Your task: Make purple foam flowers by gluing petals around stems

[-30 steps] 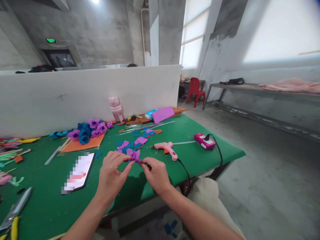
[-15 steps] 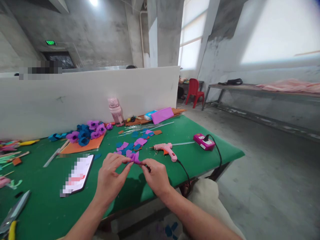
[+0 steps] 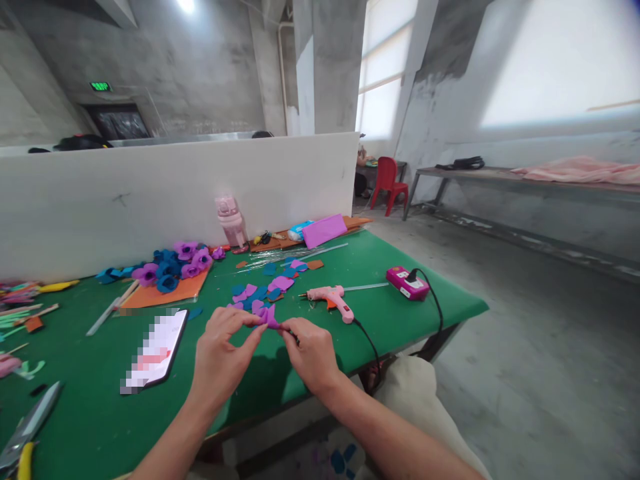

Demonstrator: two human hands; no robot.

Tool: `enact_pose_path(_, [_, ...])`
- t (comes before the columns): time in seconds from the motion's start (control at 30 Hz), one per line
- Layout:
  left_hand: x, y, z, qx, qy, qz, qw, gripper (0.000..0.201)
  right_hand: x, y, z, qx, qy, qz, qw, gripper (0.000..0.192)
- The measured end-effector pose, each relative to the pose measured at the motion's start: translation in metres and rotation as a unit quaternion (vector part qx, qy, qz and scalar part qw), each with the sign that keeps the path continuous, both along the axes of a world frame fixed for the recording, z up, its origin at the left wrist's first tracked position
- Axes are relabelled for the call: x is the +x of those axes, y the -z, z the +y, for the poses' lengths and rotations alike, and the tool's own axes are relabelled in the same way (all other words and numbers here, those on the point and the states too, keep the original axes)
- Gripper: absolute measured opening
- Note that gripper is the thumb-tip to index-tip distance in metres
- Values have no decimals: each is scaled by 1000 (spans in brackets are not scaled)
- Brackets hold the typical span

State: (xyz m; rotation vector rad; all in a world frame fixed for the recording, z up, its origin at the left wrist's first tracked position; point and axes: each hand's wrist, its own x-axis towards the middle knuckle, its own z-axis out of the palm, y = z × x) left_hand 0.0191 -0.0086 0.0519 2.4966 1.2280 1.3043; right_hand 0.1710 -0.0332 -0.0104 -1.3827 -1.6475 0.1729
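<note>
- Small purple foam flower piece [image 3: 270, 316]: held above the near edge of the green felt-covered table [image 3: 100, 413], between both hands, in front of the person's body.
- Left hand [image 3: 220, 357]: thumb and forefinger pinched together on the left side of the purple piece; remaining fingers curled under.
- Right hand [image 3: 313, 353]: fingertips closed on the base of the same piece, at its right side; a thin dark stem shows at that hand's fingers, detail too small to tell.
- Loose purple and blue foam petals [image 3: 265, 287]: scattered on the table just beyond the hands.
- Pink hot-glue gun [image 3: 333, 298]: lying on its side to the right of the petals, its black cord running off the table edge.
- Pink power strip [image 3: 409, 283]: near the right corner, plug inserted.
- Smartphone [image 3: 156, 349]: flat on the table, left of the left hand.
- Finished purple and blue foam flowers [image 3: 173, 263]: heaped on an orange sheet [image 3: 160, 292] farther back.
- Pink water bottle [image 3: 231, 220]: upright against the white partition board [image 3: 150, 193].
</note>
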Motion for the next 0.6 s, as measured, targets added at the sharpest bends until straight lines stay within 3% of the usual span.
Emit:
enact_pose_path(0.17, [2, -2, -3, 15, -2, 5, 1000, 10, -1, -1, -1, -6, -4, 4, 1000, 15])
enact_pose_path(0.43, [5, 0, -3, 153, 6, 59, 986, 6, -4, -2, -1, -16, -9, 56, 998, 13])
enact_pose_path(0.6, [7, 2, -4, 176, 8, 69, 982, 9, -4, -4, -1, -15, -12, 78, 997, 12])
